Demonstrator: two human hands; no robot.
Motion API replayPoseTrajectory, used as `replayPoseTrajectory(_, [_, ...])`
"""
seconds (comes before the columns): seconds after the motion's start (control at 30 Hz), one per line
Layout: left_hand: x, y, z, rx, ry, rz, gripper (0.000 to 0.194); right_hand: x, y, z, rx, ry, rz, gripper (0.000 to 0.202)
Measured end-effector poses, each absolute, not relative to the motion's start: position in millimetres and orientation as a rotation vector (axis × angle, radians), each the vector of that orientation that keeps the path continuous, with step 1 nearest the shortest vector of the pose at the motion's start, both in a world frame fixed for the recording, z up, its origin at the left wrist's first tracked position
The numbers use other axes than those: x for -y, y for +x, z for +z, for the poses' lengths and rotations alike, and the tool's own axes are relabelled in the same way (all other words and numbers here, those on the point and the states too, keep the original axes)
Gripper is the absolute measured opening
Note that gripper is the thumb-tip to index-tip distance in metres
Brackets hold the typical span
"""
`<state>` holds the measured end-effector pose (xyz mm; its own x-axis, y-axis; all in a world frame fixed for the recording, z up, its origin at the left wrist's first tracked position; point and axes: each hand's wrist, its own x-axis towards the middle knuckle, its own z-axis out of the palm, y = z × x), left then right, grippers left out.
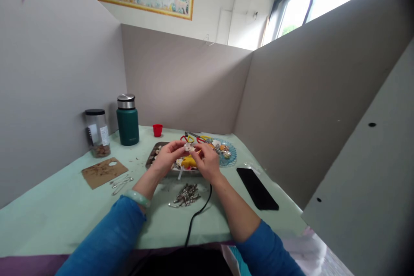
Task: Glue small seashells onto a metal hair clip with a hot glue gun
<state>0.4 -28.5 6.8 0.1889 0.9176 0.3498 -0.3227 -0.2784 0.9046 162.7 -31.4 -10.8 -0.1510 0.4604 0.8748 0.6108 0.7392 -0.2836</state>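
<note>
A small whitish piece point(189, 147) is pinched between the fingertips of both hands. My left hand point(168, 154) holds it from the left, and my right hand point(207, 160) from the right. Both are raised over a metal tray point(149, 160) of small light-coloured pieces. Just beneath the fingers lies a yellow glue gun point(189, 162), its white tip pointing down toward the front of the tray; my right hand partly hides it. In front of the tray is a pile of small metal clips point(187, 195). A black cable point(194, 216) runs from near the tray to the table's front edge.
Behind the tray are scissors or pliers point(196, 138) and a red cup point(157, 130). A blue plate point(233, 155) and black phone point(257, 189) lie right. Left are a green bottle point(127, 124), a jar point(98, 133), cardboard point(103, 172) and safety pins point(121, 183). Partitions surround the table.
</note>
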Motion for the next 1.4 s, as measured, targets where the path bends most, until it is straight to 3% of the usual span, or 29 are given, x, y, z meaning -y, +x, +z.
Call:
replayPoseTrajectory(0.87, [30.8, -2.9, 10.1, -0.722, 1.543, 1.416, 0.033, 34.7, 159.6, -12.1, 1.898, -0.788, -0.291, 0.021])
replayPoseTrajectory(1.4, [31.1, -3.2, 10.4, -0.758, 1.456, 1.368, 0.035, 35.5, 159.7, -10.1, 1.889, -0.754, -0.113, 0.023])
